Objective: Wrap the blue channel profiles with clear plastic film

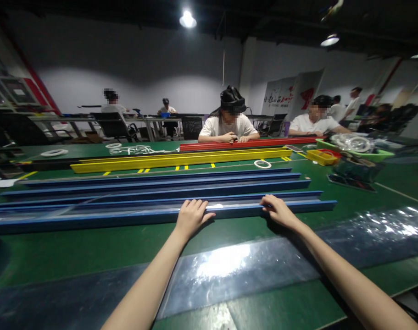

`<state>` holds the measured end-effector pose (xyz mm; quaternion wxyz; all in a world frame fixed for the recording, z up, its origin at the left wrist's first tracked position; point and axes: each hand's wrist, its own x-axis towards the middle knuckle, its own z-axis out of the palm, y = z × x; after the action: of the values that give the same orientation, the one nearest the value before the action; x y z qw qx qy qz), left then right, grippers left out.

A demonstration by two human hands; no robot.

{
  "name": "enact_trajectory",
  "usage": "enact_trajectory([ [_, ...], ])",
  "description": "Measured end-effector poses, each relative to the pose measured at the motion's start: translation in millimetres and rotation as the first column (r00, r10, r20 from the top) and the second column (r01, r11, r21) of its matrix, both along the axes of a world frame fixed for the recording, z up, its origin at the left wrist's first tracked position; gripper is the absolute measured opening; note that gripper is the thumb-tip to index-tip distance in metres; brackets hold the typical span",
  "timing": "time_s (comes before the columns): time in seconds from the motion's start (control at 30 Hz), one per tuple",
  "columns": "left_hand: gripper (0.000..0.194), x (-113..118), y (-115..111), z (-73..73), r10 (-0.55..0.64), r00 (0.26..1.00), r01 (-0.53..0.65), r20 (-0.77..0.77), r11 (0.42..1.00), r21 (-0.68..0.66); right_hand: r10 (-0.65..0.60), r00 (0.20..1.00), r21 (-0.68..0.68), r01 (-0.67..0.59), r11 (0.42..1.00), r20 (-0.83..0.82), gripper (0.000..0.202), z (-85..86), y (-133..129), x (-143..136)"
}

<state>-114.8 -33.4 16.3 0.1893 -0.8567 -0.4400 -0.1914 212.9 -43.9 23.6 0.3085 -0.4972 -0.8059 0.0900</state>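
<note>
A long blue channel (126,217) lies across the green table in front of me, with clear film (225,206) showing along its inside. My left hand (191,217) rests over its middle, fingers laid across the near wall and thumb stretched out to the right. Farther right, my right hand (277,211) has curled fingers closed at the same near wall, thumb low on the front side. Its fingertips are partly hidden. Closer to me, a wide strip of clear plastic film (236,270) is spread flat beneath my forearms.
More blue channels (160,186) lie parallel behind. Beyond are yellow channels (181,160), a red channel (274,143) and a white ring (263,164). A yellow tray (322,157) and green tray (384,155) stand right. A co-worker (229,123) sits opposite; another (314,121) sits right.
</note>
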Motion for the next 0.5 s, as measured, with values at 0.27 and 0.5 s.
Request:
enact_trajectory([
  [0.27, 0.045, 9, -7, 3.5, -0.043, 0.997, 0.043, -0.072, 0.999, 0.009, -0.024, 0.999, -0.034, 0.025, 0.999, 0.022, 0.012, -1.1, -7, 44],
  [0.5, 0.04, 12, -7, 0.0, -0.039, 0.996, 0.047, -0.084, 0.994, 0.096, -0.053, 0.964, -0.134, 0.091, 0.987, 0.26, 0.023, 5.9, 0, 44],
])
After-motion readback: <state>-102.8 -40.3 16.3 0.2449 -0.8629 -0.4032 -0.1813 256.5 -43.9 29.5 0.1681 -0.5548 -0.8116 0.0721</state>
